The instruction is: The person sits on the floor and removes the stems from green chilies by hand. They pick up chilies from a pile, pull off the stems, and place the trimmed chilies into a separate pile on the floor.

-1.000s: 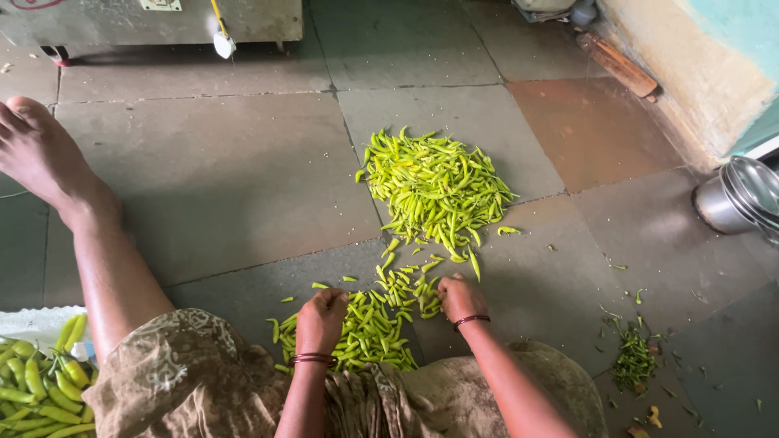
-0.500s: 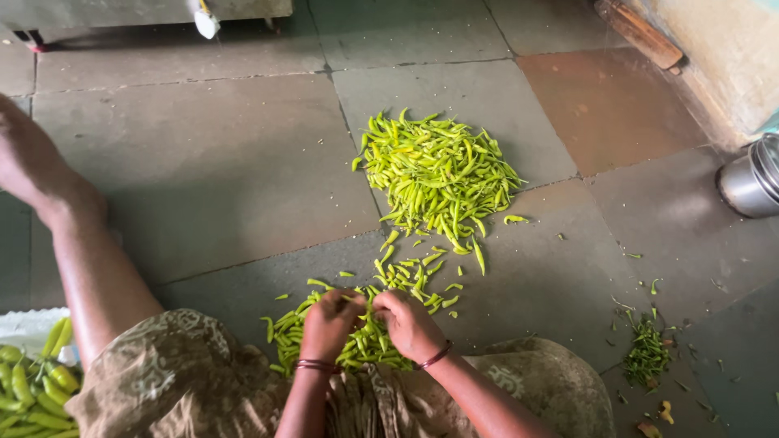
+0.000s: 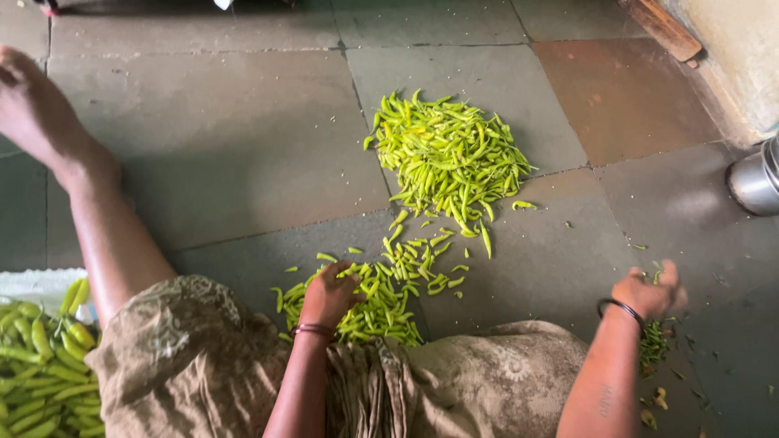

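Note:
I sit on a stone tile floor with a big heap of green chillies (image 3: 446, 154) ahead of me. A smaller, looser pile of chillies (image 3: 381, 296) lies just in front of my lap. My left hand (image 3: 329, 294) rests on this near pile, fingers curled around a chilli. My right hand (image 3: 649, 292) is out to the right, above a small heap of dark green stems (image 3: 653, 345). Its fingers are curled and slightly blurred, with a small green stem bit showing at the fingertips.
My bare left leg (image 3: 105, 219) stretches out to the far left. A white tray (image 3: 40, 280) holding more chillies (image 3: 40, 373) sits at my left side. A steel pot (image 3: 755, 182) stands by the wall at the right, and a wooden plank (image 3: 661, 28) lies at the top right.
My right hand left the near pile beside the left hand and swung out right to the stem heap. The left hand stayed on the near pile.

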